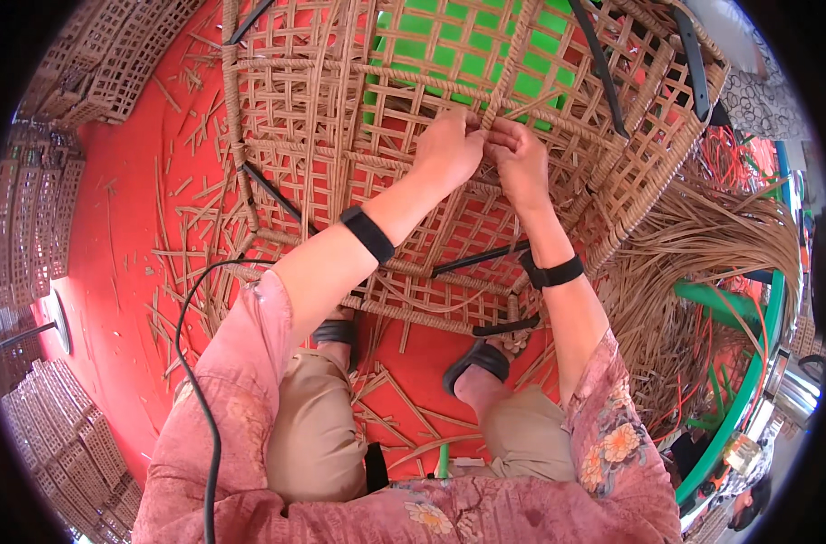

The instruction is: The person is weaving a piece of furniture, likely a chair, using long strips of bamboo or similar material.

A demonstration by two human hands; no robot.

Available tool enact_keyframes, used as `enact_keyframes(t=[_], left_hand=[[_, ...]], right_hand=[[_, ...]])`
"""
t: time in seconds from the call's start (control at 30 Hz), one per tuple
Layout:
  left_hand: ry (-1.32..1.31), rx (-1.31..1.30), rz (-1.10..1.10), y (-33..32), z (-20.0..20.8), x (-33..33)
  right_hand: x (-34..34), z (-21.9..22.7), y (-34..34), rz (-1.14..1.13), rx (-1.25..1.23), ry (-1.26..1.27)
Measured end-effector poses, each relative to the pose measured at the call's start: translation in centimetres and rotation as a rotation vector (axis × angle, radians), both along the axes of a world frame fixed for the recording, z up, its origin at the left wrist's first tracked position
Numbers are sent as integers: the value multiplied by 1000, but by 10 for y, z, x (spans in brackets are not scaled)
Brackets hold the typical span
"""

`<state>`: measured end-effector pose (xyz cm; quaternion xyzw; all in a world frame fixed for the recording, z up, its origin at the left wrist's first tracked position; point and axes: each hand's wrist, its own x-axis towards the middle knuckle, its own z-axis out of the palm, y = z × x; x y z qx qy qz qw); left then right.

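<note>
A large openwork wicker piece (235, 127), woven from flat brown strands over a wrapped frame, stands before me. My left hand (449, 150) and my right hand (520, 165) meet at a wrapped bar of it, fingertips almost touching. Both hands are closed in a pinch on a brown wicker strand (490, 111) at that bar; the fingers hide part of the strand. Black braces (599, 68) cross the frame's corners. Behind the lattice shows a bright green plastic surface (444, 45).
Cut strand scraps (200, 249) litter the red floor (114, 227). Stacks of woven panels (32, 213) line the left side. On the right, a heap of long loose strands (694, 236) lies by a green rim (743, 408). A black cable (209, 408) hangs along my left sleeve.
</note>
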<state>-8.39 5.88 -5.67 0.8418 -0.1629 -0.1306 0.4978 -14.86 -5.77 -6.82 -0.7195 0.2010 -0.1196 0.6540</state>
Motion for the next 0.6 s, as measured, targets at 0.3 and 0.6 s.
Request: enact_keyframes(t=[0.3, 0.6], left_hand=[[11, 121, -56, -9, -1, -2], [-22, -1, -116, -4, -13, 14]], right_hand=[[-5, 4, 5, -93, -124, 10], [-11, 11, 15, -192, -678, 104]])
